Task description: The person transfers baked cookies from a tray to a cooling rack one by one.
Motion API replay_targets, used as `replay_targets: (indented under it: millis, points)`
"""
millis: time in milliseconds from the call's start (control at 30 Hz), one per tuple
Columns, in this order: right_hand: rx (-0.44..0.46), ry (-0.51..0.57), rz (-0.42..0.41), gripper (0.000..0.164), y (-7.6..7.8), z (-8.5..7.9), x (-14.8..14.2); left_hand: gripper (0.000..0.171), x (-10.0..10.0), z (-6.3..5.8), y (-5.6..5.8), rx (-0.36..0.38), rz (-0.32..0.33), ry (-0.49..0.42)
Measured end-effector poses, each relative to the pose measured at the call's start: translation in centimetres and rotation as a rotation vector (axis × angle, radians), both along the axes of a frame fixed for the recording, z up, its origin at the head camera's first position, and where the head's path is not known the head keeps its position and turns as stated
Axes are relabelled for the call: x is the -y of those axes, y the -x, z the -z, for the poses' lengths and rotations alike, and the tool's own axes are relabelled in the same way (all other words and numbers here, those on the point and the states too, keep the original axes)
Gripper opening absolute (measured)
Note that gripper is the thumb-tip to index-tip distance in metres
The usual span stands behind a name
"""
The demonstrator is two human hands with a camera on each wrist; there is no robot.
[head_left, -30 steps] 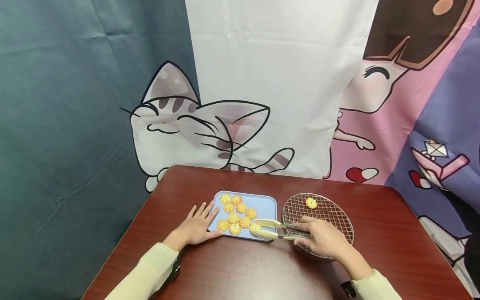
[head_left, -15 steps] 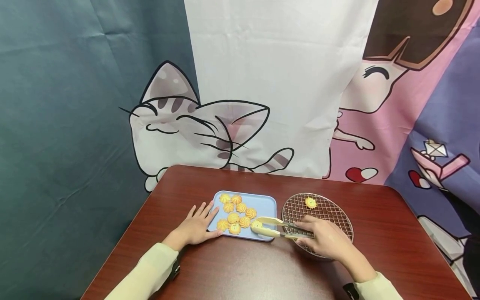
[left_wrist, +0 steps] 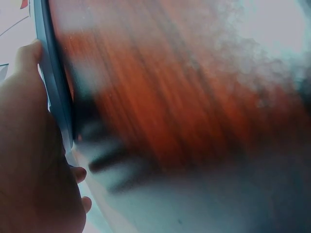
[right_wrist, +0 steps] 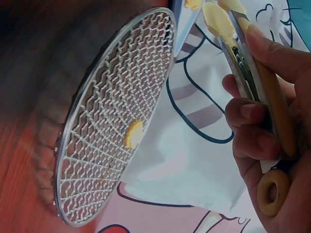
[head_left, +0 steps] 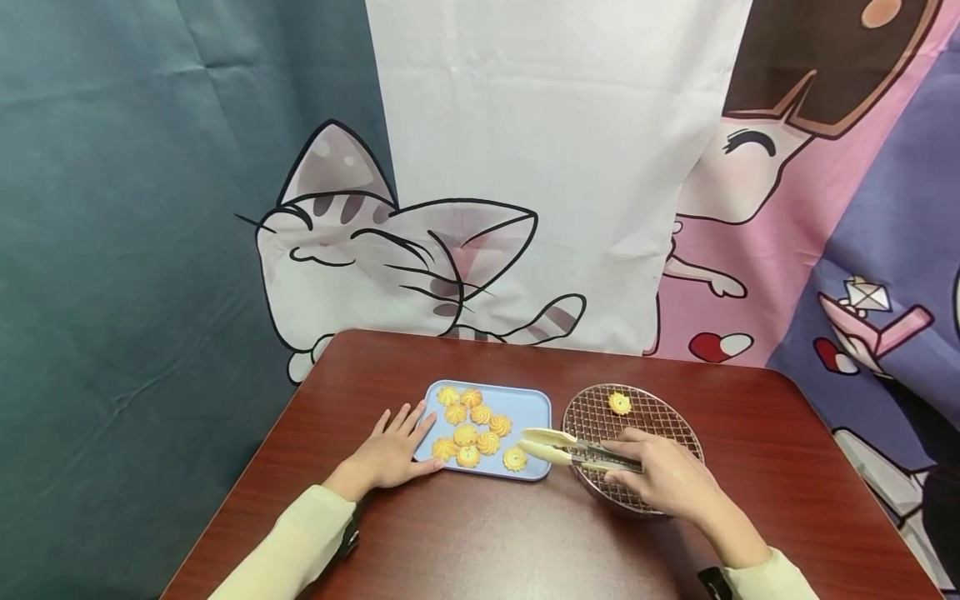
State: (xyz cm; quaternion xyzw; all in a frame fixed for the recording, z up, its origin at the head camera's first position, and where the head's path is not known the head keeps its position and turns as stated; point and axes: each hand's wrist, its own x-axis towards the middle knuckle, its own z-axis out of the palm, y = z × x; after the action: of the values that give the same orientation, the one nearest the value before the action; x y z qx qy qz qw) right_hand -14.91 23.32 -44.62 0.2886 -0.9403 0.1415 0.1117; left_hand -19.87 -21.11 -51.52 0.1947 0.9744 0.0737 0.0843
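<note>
My left hand (head_left: 386, 454) rests at the left edge of a blue tray (head_left: 532, 408), fingers spread and thumb by the near rim. Several swirled cookies (head_left: 465, 434) lie on the left and middle of the tray. One cookie (head_left: 514, 458) sits apart near its front right. My right hand (head_left: 663, 475) grips cream-tipped metal tongs (right_wrist: 255, 68), fingers wrapped round the handles. The tong tips hang just above the tray's right side, spread with nothing between them. Under the tongs and right hand is a round wire rack (head_left: 675, 421), bearing one cookie (head_left: 620, 403) at its far side.
The tray and rack stand side by side on a dark red wooden table (head_left: 480, 533). Behind the table's far edge hangs a printed cloth backdrop (head_left: 570, 167) with a cartoon cat.
The right hand has drawn the tongs back to the right and slightly up. Their tips have left the front-right cookie, which stays on the tray. The left hand keeps its place.
</note>
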Motion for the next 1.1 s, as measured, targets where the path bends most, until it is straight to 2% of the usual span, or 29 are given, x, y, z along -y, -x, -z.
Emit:
replay_targets:
  millis: [367, 633, 1100]
  points:
    - [0.032, -0.059, -0.023, 0.047, 0.6, 0.3, 0.5, 0.091, 0.1, 0.1, 0.2, 0.009, -0.013, 0.011]
    - [0.079, -0.083, -0.068, 0.048, 1.4, -0.3, 1.3, 0.091, 0.0, 0.1, 0.1, 0.01, -0.005, 0.009]
    - [0.157, -0.107, -0.082, 0.05, 2.2, -1.8, 2.0, 0.095, 0.2, 0.6, 0.4, 0.011, -0.025, 0.012]
